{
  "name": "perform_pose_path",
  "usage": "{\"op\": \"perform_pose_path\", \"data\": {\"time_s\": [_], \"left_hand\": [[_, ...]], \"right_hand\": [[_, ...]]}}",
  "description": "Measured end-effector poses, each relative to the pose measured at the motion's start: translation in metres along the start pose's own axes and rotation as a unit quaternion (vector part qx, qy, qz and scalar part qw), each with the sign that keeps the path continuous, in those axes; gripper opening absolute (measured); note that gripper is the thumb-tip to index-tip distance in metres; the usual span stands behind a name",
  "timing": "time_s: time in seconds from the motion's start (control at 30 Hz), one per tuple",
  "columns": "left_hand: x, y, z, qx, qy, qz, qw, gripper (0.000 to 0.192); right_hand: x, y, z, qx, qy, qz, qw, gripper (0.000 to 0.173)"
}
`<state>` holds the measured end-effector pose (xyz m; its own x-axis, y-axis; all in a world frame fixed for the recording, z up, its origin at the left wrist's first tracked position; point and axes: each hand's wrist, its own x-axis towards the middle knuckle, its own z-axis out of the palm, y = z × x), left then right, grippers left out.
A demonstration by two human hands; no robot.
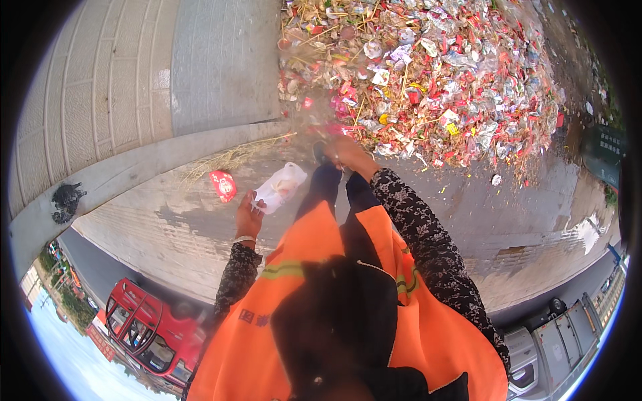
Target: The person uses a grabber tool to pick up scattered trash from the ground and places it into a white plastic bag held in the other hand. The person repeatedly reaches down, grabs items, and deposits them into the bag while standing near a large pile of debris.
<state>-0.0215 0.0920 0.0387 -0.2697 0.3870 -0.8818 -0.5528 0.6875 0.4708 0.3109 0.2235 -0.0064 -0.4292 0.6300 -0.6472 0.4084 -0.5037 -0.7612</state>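
My left hand (pixel 249 214) has its fingers on one end of a thin white plastic bag (pixel 282 186), which has something pale inside. A red packet (pixel 223 186) bearing writing lies on the pavement beside that hand. My right hand (pixel 351 156) reaches forward over my feet, towards the near edge of a large heap of mixed rubbish (pixel 426 85). Its fingers are blurred, and I cannot tell whether they hold anything. Pink and red scraps (pixel 346 100) lie just beyond it.
Dry stalks (pixel 230 155) lie along a pale curb (pixel 165 148) at left, near a tiled wall (pixel 100 75). A dark green bin (pixel 602 153) stands at right. A red vehicle (pixel 155 326) and a truck (pixel 551 346) are behind me. Wet patches (pixel 521 250) mark the pavement.
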Motion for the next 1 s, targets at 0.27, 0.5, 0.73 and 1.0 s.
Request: {"op": "perform_pose_path", "data": {"time_s": [0.27,0.5,0.73,1.0], "left_hand": [[0.002,0.004,-0.016,-0.025,0.018,0.010,0.999,0.038],[0.006,-0.010,-0.025,-0.024,0.021,0.009,0.999,0.053],[0.011,-0.007,-0.025,-0.043,0.020,-0.007,0.999,0.036],[0.007,-0.008,-0.014,-0.016,0.018,-0.013,1.000,0.041]], "right_hand": [[-0.054,-0.019,0.003,0.158,0.032,0.100,0.982,0.024],[-0.098,0.035,-0.018,0.357,0.070,0.192,0.911,0.019],[-0.096,0.036,-0.044,0.294,0.229,0.168,0.913,0.020],[-0.007,0.007,-0.019,0.365,0.069,0.105,0.922,0.019]]}}
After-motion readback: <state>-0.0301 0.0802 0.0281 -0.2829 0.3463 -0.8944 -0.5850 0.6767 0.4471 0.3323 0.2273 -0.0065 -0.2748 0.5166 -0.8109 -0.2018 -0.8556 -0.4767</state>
